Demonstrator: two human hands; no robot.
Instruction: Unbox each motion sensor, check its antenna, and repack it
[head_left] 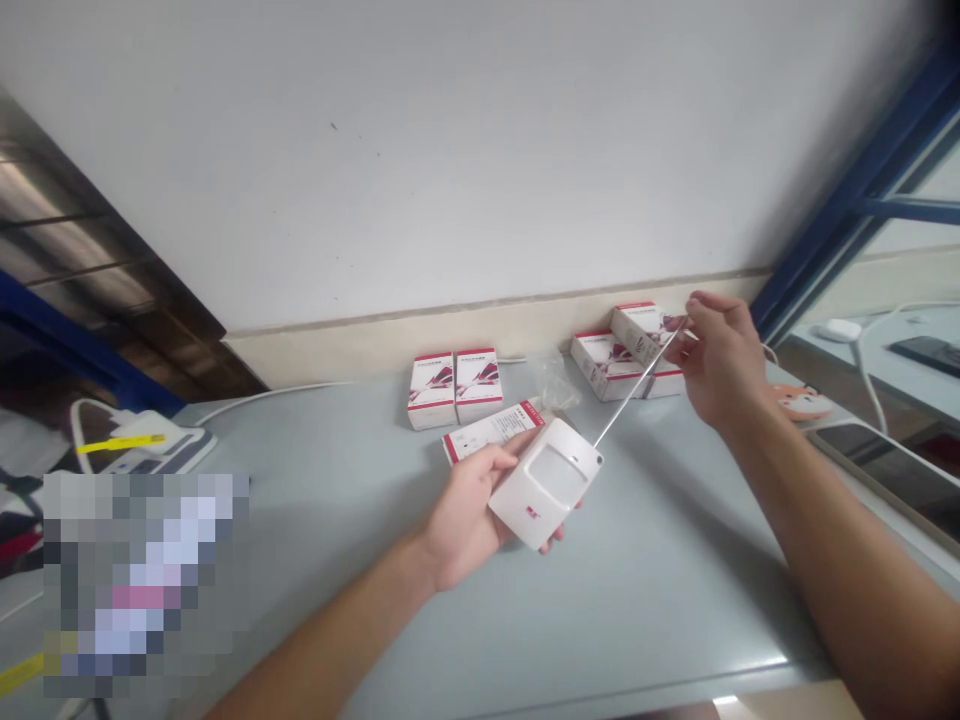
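My left hand (465, 515) is wrapped round a white rectangular device (546, 482) with a recessed window on its face, held above the grey table (660, 580). A thin metal antenna (637, 385) runs from the device's upper corner up to the right. My right hand (716, 365) pinches the antenna's tip between thumb and fingers, near the wall. Just behind my left hand a white-and-red box (491, 428) lies flat.
Two white-and-red boxes (454, 387) stand by the wall, and more are stacked (622, 355) at the right with a crumpled clear bag (555, 380) between. A white device with yellow tape (139, 445) sits at the left. A blue frame (840, 215) and a dark tablet (885, 465) lie right.
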